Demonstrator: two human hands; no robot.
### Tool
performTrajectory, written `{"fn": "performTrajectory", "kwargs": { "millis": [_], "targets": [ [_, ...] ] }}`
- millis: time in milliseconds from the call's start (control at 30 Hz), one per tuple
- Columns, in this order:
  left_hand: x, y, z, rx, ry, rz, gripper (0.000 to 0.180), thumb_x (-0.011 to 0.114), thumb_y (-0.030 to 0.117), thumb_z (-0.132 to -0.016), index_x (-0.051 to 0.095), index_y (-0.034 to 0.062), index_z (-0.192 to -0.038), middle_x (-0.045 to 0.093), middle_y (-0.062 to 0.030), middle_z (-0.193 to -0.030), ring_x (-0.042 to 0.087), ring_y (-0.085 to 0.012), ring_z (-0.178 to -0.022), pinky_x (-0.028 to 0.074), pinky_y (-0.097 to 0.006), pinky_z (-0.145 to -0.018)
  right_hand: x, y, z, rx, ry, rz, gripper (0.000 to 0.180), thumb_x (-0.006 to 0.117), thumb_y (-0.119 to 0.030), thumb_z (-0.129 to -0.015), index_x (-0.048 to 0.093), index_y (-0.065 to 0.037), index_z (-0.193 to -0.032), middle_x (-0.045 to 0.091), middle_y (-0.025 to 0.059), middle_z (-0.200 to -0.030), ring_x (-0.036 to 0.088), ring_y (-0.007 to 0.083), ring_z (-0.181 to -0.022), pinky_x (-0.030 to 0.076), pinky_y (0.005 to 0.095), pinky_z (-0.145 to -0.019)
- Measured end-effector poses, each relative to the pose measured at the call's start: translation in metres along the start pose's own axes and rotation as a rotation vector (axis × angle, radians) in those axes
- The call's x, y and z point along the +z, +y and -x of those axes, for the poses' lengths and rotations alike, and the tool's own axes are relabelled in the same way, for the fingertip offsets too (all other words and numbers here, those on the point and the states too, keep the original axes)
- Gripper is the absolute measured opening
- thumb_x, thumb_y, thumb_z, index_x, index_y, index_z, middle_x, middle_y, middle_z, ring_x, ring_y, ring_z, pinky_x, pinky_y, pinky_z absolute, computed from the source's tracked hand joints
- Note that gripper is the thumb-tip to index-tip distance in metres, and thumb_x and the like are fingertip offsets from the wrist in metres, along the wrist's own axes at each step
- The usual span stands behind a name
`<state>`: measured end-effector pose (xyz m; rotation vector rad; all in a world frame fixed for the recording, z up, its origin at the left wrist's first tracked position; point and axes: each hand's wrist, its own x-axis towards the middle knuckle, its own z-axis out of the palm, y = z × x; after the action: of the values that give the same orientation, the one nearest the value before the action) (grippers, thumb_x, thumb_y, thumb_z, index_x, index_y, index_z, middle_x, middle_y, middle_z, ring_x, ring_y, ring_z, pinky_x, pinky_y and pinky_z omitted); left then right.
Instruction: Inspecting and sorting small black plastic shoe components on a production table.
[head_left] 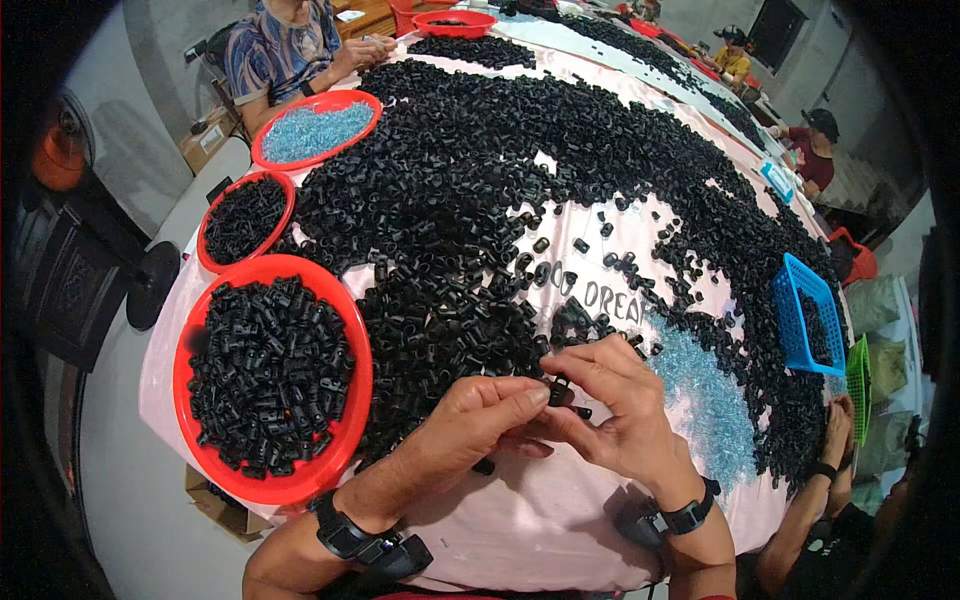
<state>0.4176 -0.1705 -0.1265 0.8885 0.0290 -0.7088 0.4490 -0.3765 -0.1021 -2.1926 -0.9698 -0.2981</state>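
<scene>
My left hand (490, 412) and my right hand (612, 400) meet over the near part of the table. Their fingertips are closed on a small black plastic cylindrical part (559, 390), held between them. Fingers cover much of it, so its details are hidden. Just beyond my hands lies a heap of similar black parts (440, 330), loose on the pale pink cloth (500, 530). To the right of my right hand is a pile of small clear bluish pieces (705, 400). Each of my wrists wears a black strap.
At left stand a large red basin (362, 370) of black parts, a smaller red basin (291, 215) of thin black pieces and a red tray (378, 112) of bluish pieces. A blue basket (790, 320) and a green basket (858, 385) are at right. Other people sit around the table.
</scene>
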Motion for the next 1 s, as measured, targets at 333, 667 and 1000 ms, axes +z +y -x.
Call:
{"fn": "performTrajectory", "kwargs": {
  "millis": [333,667,1000],
  "targets": [
    [-0.002,-0.002,0.000,-0.007,-0.004,-0.085,0.037,0.058,0.031,-0.106,0.069,-0.0023,-0.118,0.075,-0.0106,-0.108,0.071,-0.0129,-0.100,0.057,-0.027,-0.087,0.001,0.006,0.001,-0.118,-0.047,0.005,0.041,0.087,-0.012,-0.072,0.069,0.000,-0.107,0.068,0.0124,-0.094,0.063,0.0267,-0.075,0.052,0.0357,-0.064],
    [0.010,0.002,-0.003,0.032,0.088,-0.024,0.041,0.053,0.030,-0.107,0.063,-0.0059,-0.125,0.073,-0.0141,-0.110,0.072,-0.0173,-0.097,0.060,-0.030,-0.087,0.001,0.008,-0.002,-0.109,0.070,0.017,0.045,0.087,-0.009,-0.072,0.070,0.001,-0.111,0.069,0.0130,-0.099,0.064,0.0281,-0.080,0.052,0.0357,-0.067],
    [0.002,0.000,0.008,0.144,0.108,-0.053,0.040,0.050,0.028,-0.109,0.060,-0.0047,-0.130,0.071,-0.0169,-0.118,0.072,-0.0224,-0.107,0.059,-0.032,-0.089,-0.005,-0.001,0.002,-0.165,0.109,0.059,0.041,0.087,-0.012,-0.073,0.072,0.000,-0.108,0.071,0.0123,-0.095,0.063,0.0256,-0.075,0.051,0.0343,-0.065]
  ]
}}
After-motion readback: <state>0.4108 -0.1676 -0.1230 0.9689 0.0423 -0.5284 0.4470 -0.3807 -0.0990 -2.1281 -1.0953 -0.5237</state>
